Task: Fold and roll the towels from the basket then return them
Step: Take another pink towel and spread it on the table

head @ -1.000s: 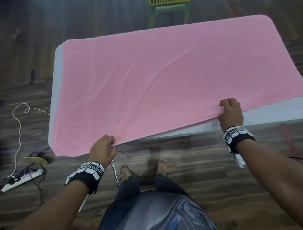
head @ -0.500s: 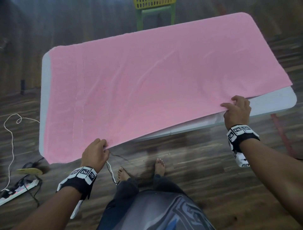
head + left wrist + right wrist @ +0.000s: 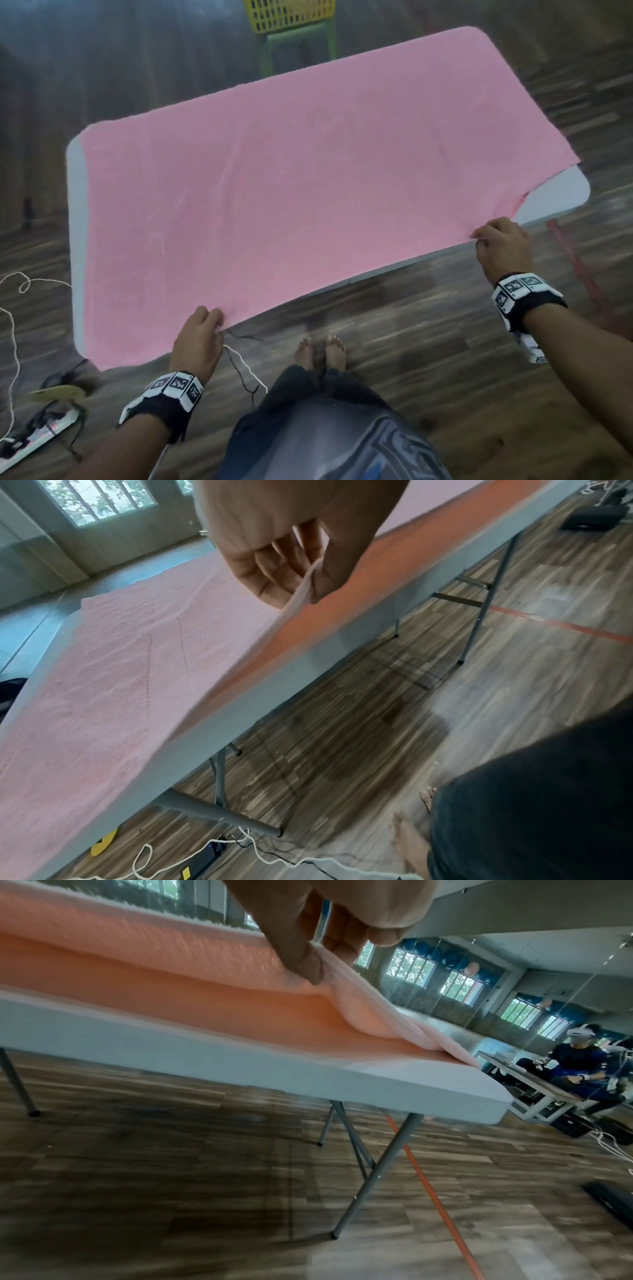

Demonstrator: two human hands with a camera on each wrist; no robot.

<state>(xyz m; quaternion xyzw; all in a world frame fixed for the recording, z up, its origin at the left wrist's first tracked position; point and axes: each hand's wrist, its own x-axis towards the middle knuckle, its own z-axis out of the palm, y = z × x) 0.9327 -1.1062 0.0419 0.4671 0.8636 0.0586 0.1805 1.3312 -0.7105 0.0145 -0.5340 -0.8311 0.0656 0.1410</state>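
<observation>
Head view shows a pink terry towel [image 3: 291, 192] spread flat over a white folding counter [image 3: 76, 205] with rounded corners and grey metal legs; the cloth covers nearly the whole top and overhangs the near edge. The left hand [image 3: 198, 339] has its grip clamped on the towel's near hem, thumb against curled fingers [image 3: 274, 569], lifting the nubby edge off the counter. The right hand [image 3: 503, 246] pinches the hem close to the near right corner, raising a soft fold there. A yellow lattice plastic basket [image 3: 289, 13] sits on a green stool [image 3: 298, 44] beyond the far edge. Wood-grain plank floor [image 3: 428, 359] lies underneath.
</observation>
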